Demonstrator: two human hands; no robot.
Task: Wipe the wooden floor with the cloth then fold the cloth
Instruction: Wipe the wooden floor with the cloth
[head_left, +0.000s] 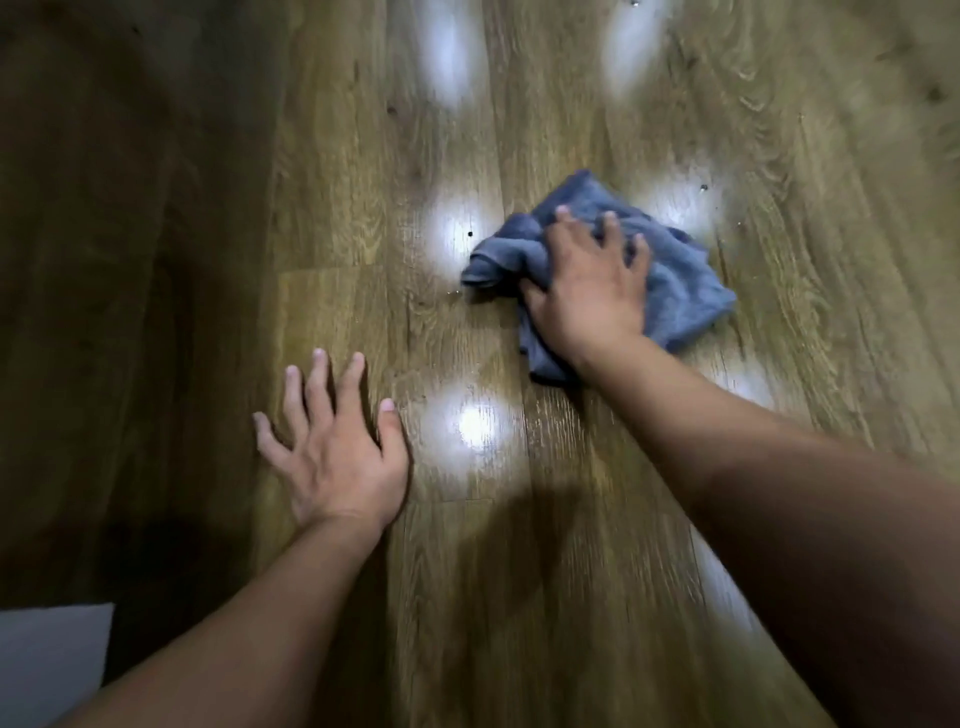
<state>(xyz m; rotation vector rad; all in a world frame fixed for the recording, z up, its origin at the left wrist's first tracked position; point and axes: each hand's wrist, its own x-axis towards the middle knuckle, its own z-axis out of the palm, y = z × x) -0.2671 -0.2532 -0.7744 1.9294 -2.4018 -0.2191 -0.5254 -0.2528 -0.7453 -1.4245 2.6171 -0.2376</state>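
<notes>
**Wiping under way, cloth bunched under the right hand**

At the bottom of the frame both bare forearms reach forward over the wooden floor (457, 597), and a pale grey patch (52, 660) sits in the lower left corner; what it is cannot be told. Just above, left of centre, the left hand (337, 457) lies flat on the boards, its fingers (318, 384) straight and spread wide, holding nothing; it looks to be propping the body.

Further up, right of centre, the right hand (592, 280) presses down on the blue-grey cloth (685, 291). Its fingers are spread across the top of the fabric, and the thumb side appears to gather a crumpled fold toward the left; how firmly it is pinched cannot be told. The cloth lies rumpled on the floor, sticking out from under the hand on the left, right and near sides.

The cloth looks soft, limp and light, so it should slide easily on the glossy boards but bunch under pressure. For folding, it would best be flattened first and taken at two corners, probably those at the right edge, with both hands.

Toward the top, bright lamp reflections (447, 57) streak the boards, and a few small dark specks (704, 188) lie near the cloth. No brand, label or readable writing shows anywhere.
</notes>
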